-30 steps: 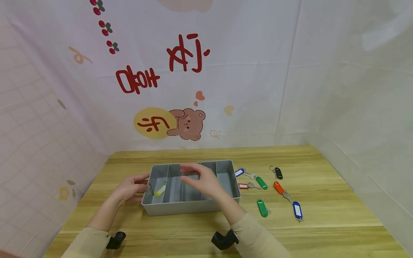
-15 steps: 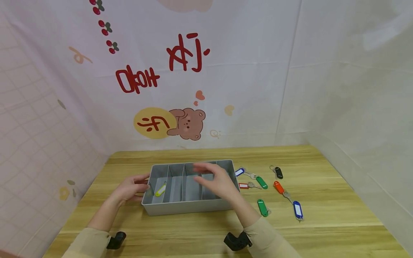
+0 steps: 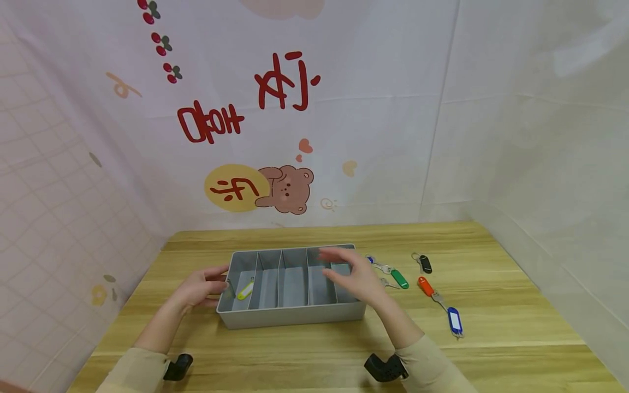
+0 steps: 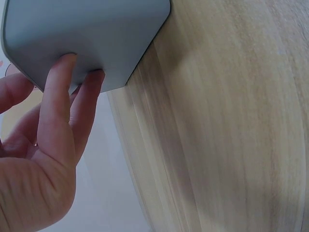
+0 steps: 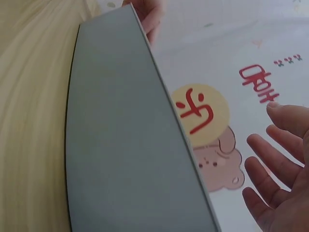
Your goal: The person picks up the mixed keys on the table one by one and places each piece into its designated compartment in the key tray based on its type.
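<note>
A grey tray (image 3: 295,317) with several compartments stands on the wooden table, and a yellow key tag (image 3: 245,290) lies in its leftmost compartment. My left hand (image 3: 197,287) is at the tray's left end. In the left wrist view, fingertips of that hand (image 4: 55,130) touch the outer end wall. My right hand (image 3: 357,278) hovers above the tray's right-hand compartments, fingers loosely spread and holding nothing. The right wrist view shows this hand (image 5: 280,169) apart from the tray's long side (image 5: 120,121). My right hand and forearm hide part of the rightmost compartment.
Right of the tray lie keys with tags: a green tag (image 3: 399,279), an orange-red tag (image 3: 425,286), a blue tag (image 3: 455,321) and a black tag (image 3: 426,264). Another blue tag (image 3: 370,260) is partly hidden by my right hand. Printed cloth (image 3: 383,164) surrounds the table.
My right hand has moved rightward over the tray, from the middle compartments to the right ones. It now covers the red tag and the nearer green tag. The left hand stays at the tray's end.
</note>
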A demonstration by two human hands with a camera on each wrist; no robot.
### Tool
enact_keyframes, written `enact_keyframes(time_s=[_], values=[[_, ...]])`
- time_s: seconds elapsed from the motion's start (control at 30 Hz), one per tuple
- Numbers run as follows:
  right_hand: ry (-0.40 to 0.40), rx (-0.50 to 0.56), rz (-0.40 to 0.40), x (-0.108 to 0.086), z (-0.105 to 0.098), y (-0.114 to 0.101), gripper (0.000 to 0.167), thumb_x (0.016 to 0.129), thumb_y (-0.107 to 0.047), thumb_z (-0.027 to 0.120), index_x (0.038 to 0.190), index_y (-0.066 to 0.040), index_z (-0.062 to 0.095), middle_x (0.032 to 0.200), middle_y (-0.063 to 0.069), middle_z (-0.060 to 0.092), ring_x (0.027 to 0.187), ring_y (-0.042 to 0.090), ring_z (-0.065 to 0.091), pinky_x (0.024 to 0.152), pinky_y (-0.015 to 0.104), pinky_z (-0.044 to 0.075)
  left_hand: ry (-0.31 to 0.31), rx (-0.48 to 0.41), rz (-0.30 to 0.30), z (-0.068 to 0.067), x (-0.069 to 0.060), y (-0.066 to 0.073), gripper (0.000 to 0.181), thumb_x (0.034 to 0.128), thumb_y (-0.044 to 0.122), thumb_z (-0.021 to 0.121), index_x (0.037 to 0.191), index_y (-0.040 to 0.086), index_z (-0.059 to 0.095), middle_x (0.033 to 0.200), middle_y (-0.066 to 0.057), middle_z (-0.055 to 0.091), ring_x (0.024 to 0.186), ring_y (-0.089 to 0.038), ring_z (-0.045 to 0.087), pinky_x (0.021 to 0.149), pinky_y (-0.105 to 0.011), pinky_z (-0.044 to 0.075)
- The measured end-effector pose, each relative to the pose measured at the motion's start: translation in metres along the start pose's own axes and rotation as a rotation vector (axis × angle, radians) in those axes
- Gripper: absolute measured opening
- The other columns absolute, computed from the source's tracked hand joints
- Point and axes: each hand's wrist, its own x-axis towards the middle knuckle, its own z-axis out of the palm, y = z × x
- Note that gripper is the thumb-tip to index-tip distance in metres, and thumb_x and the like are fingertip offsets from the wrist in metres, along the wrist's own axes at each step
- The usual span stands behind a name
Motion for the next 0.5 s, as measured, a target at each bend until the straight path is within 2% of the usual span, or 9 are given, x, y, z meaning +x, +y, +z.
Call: enact_keyframes(time_s=[0.07, 0.3, 0.5], values=[[0.012, -0.008, 0.002, -0.003, -0.005, 0.005, 0.042, 0.09, -0.009, 0.074, 0.131, -0.008, 0.064, 0.12, 0.013, 0.069, 0.112, 0.028, 0.062, 0.096, 0.05, 0.048, 0.002, 0.006, 0.002, -0.001, 0.0, 0.0, 0.066, 0.0944, 0.0, 0.059, 0.151, -0.007, 0.027, 0.142, -0.04, 0.037, 0.103, -0.033, 0.064, 0.076, -0.043, 0.059], [0.071, -0.104, 0.066, -0.015, -0.025, 0.01, 0.041, 0.089, -0.015, 0.076, 0.128, -0.012, 0.066, 0.117, 0.0, 0.071, 0.111, 0.023, 0.062, 0.093, 0.05, 0.049, 0.001, 0.014, 0.011, -0.001, 0.001, 0.0, 0.065, 0.0947, 0.0, 0.058, 0.151, -0.009, 0.025, 0.141, -0.04, 0.038, 0.101, -0.032, 0.065, 0.075, -0.044, 0.059], [0.093, -0.104, 0.09, -0.023, -0.039, 0.015, 0.042, 0.089, -0.014, 0.075, 0.13, -0.011, 0.065, 0.12, 0.0, 0.07, 0.109, 0.022, 0.06, 0.084, 0.036, 0.054, 0.003, 0.007, 0.009, 0.0, 0.001, -0.001, 0.064, 0.0949, -0.001, 0.056, 0.151, -0.01, 0.025, 0.141, -0.04, 0.038, 0.101, -0.032, 0.065, 0.076, -0.044, 0.059]])
